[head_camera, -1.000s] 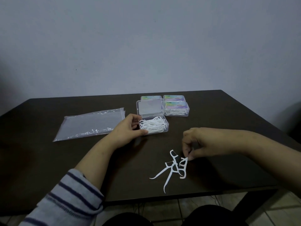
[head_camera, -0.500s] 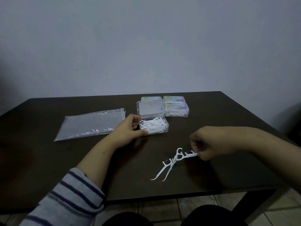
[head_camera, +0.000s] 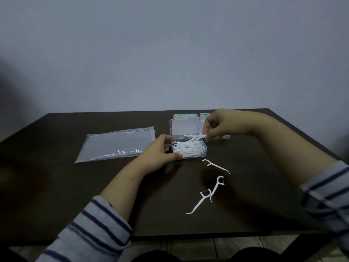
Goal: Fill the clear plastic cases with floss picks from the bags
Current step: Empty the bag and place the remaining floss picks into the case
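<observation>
Head view: the right hand (head_camera: 217, 125) pinches a floss pick (head_camera: 194, 135) by its handle end between thumb and fingertips, holding it just above the open clear plastic case (head_camera: 188, 149), which already carries a loose heap of white picks. The left hand (head_camera: 160, 154) grips the near left corner of that case, thumb along its front edge and fingers curled against its side, steadying it on the dark table (head_camera: 56, 186). The case's lid (head_camera: 185, 126) stands open behind the tray, under the right hand's knuckles.

The step in hand looks to be dropping a gathered pick into the case. Three loose floss picks (head_camera: 209, 193) lie on the table nearer the body than the right hand, two of them crossing. An almost empty clear bag (head_camera: 117, 146) lies flat beyond the left hand's outer side, and closed labelled cases (head_camera: 186, 116) sit behind the open one, partly hidden by the right hand.

Next, the pinch should release over the heap, then the right hand should come back for the strays; they are thin and flat, so fingertip lifting will be needed.
</observation>
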